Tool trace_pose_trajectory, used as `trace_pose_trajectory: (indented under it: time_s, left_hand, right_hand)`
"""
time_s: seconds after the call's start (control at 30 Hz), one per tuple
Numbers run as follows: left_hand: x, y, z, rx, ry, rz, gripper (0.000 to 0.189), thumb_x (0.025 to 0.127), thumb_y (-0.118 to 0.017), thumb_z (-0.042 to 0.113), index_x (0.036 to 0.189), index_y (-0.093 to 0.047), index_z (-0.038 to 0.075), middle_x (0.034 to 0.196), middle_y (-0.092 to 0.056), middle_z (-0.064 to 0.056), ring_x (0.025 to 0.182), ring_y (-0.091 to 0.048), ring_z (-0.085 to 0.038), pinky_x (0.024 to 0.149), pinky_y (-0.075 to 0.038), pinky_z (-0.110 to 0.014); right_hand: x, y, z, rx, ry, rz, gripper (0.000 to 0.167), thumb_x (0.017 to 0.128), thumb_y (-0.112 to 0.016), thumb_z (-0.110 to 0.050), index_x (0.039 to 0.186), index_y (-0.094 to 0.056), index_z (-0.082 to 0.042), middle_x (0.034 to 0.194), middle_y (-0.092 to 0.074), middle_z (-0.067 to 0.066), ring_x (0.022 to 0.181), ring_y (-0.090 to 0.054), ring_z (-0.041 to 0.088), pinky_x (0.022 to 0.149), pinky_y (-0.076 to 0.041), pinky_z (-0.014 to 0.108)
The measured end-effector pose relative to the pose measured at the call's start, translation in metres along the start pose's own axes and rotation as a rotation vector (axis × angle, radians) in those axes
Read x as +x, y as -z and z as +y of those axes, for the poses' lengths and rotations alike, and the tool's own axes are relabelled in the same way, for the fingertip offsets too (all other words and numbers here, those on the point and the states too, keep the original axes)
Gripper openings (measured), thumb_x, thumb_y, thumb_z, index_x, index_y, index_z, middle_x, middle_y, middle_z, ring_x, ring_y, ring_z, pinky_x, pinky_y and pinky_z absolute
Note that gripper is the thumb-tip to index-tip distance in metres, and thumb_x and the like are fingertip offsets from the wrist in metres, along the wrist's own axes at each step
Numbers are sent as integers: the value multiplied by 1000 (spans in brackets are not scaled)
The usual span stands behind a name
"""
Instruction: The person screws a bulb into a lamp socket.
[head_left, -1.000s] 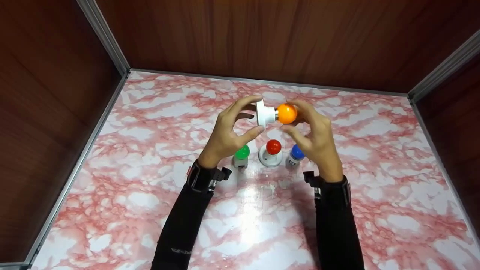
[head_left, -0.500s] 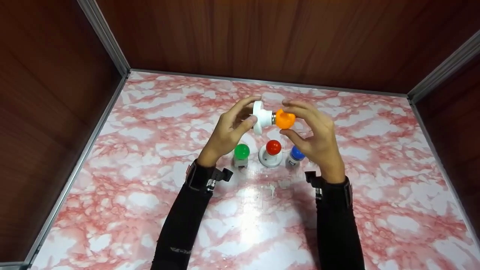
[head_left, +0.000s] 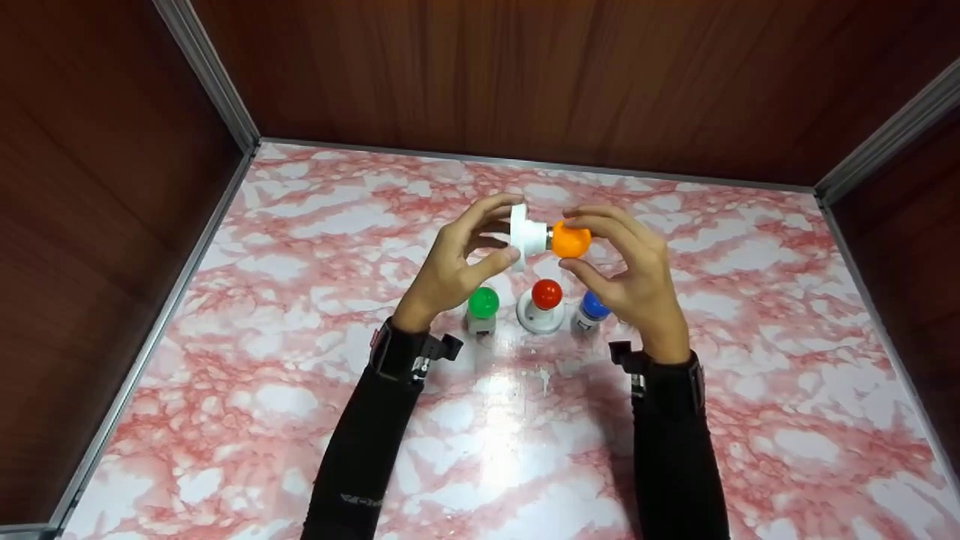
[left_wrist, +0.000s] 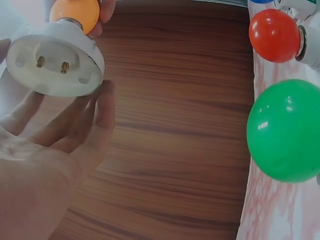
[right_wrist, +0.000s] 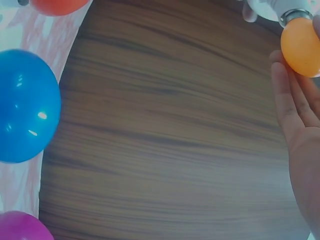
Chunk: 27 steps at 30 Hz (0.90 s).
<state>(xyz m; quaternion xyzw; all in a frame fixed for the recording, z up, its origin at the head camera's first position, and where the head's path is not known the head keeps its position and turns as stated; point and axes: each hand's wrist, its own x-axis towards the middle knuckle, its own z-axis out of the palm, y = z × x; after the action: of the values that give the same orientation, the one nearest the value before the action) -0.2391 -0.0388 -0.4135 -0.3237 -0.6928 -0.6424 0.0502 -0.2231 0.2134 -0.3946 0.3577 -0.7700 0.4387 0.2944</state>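
Note:
Above the table, my left hand [head_left: 457,259] grips a white lamp holder [head_left: 533,237] by its wide round base, fingers along the far rim and thumb on the near side. Two brass contacts show on the underside of that base in the left wrist view. My right hand [head_left: 634,270] pinches an orange light bulb [head_left: 572,240] between fingertips and thumb. The bulb lies sideways, its metal screw end at the mouth of the lamp holder, with a short band of metal visible between them. How deep the thread sits is hidden.
In a row below the hands stand a green bulb [head_left: 484,302], a red bulb [head_left: 547,294] on a round white base, and a blue bulb [head_left: 595,305]. A magenta round thing [right_wrist: 22,227] shows in the right wrist view. Brown wood-grain panels [head_left: 525,82] wall the marbled table [head_left: 300,405].
My right fingers have come forward over the top of the orange bulb, which sits slightly lower. The left thumb shifted up on the lamp holder, then back down, as the holder tilted a little.

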Motion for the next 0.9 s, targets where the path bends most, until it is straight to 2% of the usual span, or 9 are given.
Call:
trace_pose_trajectory:
  time_s: [0.23,0.43,0.6,0.77,0.9]
  left_hand:
    - [0,-2,0,56,-111,18,62,90,-82,11,146,-56,1,149,-62,-15,135,-64,-26,110,-59,-50]
    - [0,-5,0,169,-220,47,59,85,-88,12,137,-63,5,153,-60,-12,137,-62,-20,109,-58,-40]
    - [1,-7,1,193,-278,50,52,86,-88,14,133,-67,8,155,-59,-13,140,-60,-20,111,-54,-35]
    - [1,-8,2,196,-296,58,52,86,-87,11,133,-67,7,156,-58,-13,140,-59,-20,114,-54,-34]
    - [0,-9,2,186,-250,77,58,86,-87,12,138,-63,5,155,-59,-12,137,-61,-19,108,-56,-36]
  right_hand:
    - [-2,-1,6,-3,-55,6,45,81,-86,5,125,-75,0,121,-78,19,107,-73,13,99,-59,17]
    - [-3,0,6,22,-114,4,43,86,-82,5,127,-73,0,120,-79,19,106,-73,5,98,-59,15]
    - [-3,1,5,65,-149,7,42,88,-79,8,129,-72,4,120,-78,22,106,-72,-2,98,-60,15]
    - [-2,1,3,91,-177,6,41,90,-78,5,131,-71,4,121,-78,23,107,-73,-3,99,-60,16]
    - [-2,3,1,74,-179,-9,46,89,-80,4,134,-70,1,124,-78,20,108,-74,-3,99,-60,16]
